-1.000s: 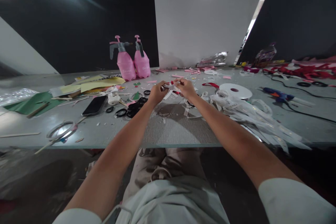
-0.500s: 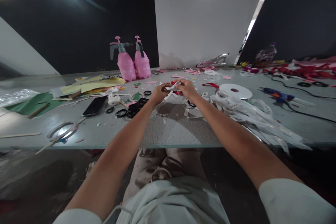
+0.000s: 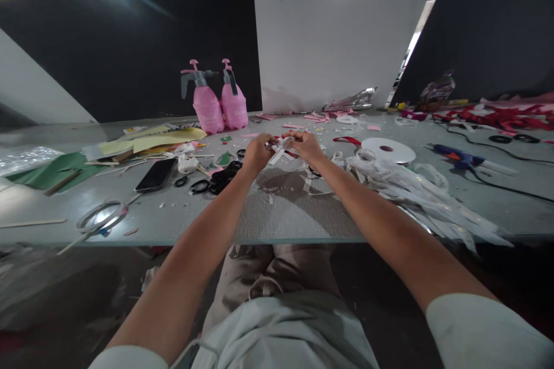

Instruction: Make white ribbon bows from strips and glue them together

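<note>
My left hand and my right hand meet above the middle of the grey table. Between their fingertips they pinch a small white ribbon piece with a bit of red on it. Both hands hover slightly above the tabletop. A heap of white ribbon strips lies just right of my right forearm. Black rings lie left of my left hand.
Two pink spray bottles stand at the back. A phone, green and yellow paper sheets and scissors lie at left. A white ribbon spool, a blue glue gun with its cable and red scraps lie at right.
My hands have stayed in nearly the same spot; the fingers have shifted slightly on the white ribbon piece, working it between them.
</note>
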A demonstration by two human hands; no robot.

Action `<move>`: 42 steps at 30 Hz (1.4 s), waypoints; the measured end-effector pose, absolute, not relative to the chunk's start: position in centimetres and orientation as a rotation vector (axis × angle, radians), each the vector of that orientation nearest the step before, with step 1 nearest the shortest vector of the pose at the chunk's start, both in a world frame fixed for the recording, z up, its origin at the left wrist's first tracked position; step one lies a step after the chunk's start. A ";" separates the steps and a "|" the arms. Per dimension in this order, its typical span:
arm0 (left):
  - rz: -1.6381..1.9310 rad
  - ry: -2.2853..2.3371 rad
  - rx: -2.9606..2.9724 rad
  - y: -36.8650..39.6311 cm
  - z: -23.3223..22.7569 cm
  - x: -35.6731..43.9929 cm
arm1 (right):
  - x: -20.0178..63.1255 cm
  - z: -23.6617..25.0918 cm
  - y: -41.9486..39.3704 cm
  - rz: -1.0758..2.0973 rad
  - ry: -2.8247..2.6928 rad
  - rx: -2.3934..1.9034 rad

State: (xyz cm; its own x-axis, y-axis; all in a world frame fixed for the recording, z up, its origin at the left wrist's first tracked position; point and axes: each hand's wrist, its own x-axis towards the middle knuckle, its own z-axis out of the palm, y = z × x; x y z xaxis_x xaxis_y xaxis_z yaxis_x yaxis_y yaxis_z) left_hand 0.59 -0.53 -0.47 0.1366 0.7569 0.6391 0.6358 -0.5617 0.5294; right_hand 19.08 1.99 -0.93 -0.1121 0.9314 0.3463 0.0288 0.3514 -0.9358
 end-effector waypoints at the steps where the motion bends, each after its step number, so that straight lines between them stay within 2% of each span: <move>1: 1.416 1.407 2.285 -0.8 -0.3 0.6 | 19.1 -0.9 2.0 0.981 -1.467 -0.937; 9: 1.440 1.180 1.929 0.2 -0.7 1.7 | 19.5 -0.5 1.7 0.789 -1.552 -0.947; 15: 1.309 1.051 1.600 0.9 -1.7 2.2 | 19.7 -0.2 1.5 0.949 -1.583 -0.923; 18: 1.282 1.031 1.580 0.4 -1.4 2.0 | 19.9 -0.1 1.3 0.999 -1.604 -0.949; 24: 1.307 0.961 1.652 0.1 -0.5 1.5 | 20.0 0.1 1.1 0.907 -1.542 -1.054; 31: 1.561 1.067 1.664 1.0 -0.9 1.4 | 19.8 0.1 1.1 0.893 -1.624 -1.071; 42: 1.579 1.170 1.442 1.0 -0.9 1.4 | 19.7 -0.2 1.5 0.528 -1.754 -0.957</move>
State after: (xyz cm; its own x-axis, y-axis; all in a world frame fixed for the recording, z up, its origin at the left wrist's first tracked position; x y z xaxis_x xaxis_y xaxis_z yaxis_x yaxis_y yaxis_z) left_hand 1.40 1.03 -0.87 -0.1453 0.9198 0.3645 0.0811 -0.3561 0.9309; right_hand 19.70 1.47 -0.17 -0.1596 0.8047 0.5719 0.3554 0.5873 -0.7272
